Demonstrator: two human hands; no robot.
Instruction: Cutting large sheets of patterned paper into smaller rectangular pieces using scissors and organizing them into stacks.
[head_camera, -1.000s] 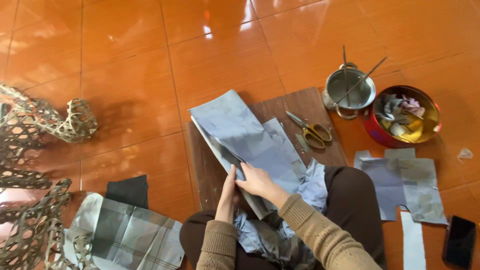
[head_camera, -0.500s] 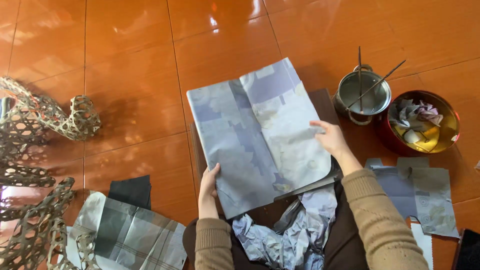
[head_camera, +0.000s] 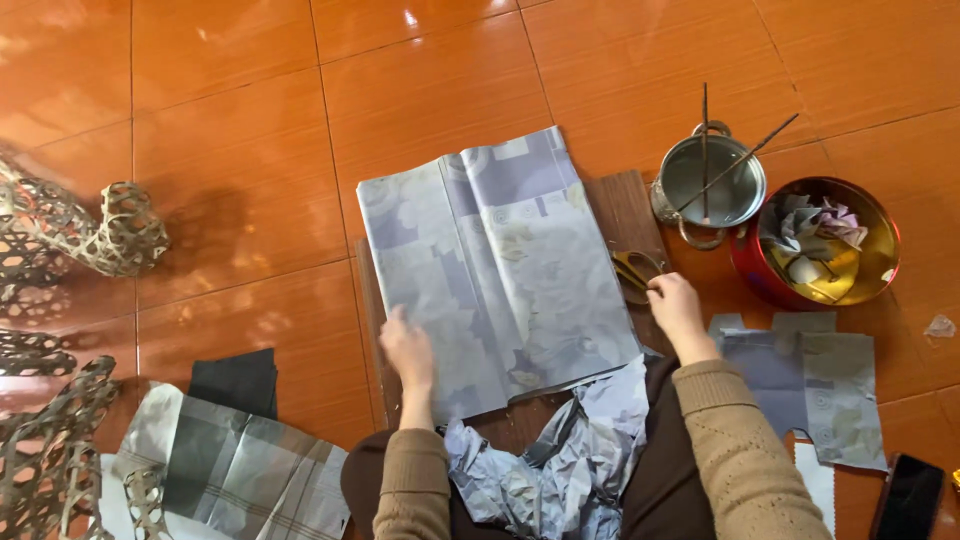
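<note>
Orange floor tiles (head_camera: 230, 150) gleam under us as we sit with a wooden board (head_camera: 622, 205) before our knees; a large grey-blue sheet (head_camera: 495, 270) lies spread flat over most of it. Our left hand (head_camera: 407, 350) rests flat on the sheet near its lower left edge, fingers extended, gripping nothing; our right hand (head_camera: 675, 308) sits at the sheet's right edge, fingers curled down beside the scissors (head_camera: 635, 272), and we cannot tell whether it pinches the edge. Crumpled scraps (head_camera: 560, 460) of the same material fill our lap, just below the sheet. Right of the board stands a steel pot (head_camera: 712, 185) with two sticks (head_camera: 735, 160) in it; beside it a red bowl (head_camera: 880, 275) holds more scraps. Cut pieces (head_camera: 810, 385) lie on the floor by our right arm, a phone (head_camera: 908, 497) near them. To the left lie woven frames (head_camera: 85, 225), a dark cloth (head_camera: 235, 382) and a checked sheet (head_camera: 240, 470).
</note>
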